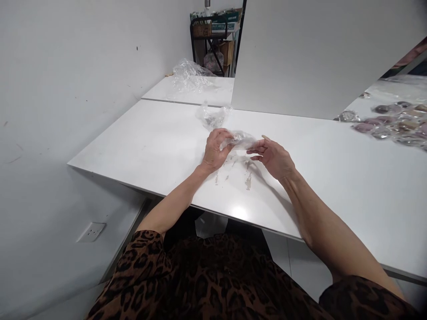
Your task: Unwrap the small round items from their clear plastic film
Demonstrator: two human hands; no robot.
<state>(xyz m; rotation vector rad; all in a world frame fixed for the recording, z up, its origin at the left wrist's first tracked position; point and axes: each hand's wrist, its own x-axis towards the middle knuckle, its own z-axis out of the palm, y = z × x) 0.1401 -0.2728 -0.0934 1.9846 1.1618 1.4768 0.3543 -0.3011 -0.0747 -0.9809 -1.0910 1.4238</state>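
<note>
My left hand (217,149) is closed on a crinkled clear plastic bag (243,139), gripping its left end just above the white table. Whether anything lies inside the bag cannot be made out. At the bag's right end is my right hand (272,159), its fingers apart and reaching left. Its fingertips are at the edge of the plastic; I cannot tell if they press on it. Just beyond my left hand, another crumpled clear plastic piece (213,116) lies on the table.
The white table (133,142) has worn brownish marks near my hands. A tall white panel (293,58) stands behind it. More loose plastic (190,75) lies at the back left, and wrapped items (396,122) at the right. A black shelf rack (213,38) holds boxes. A wall runs along the left.
</note>
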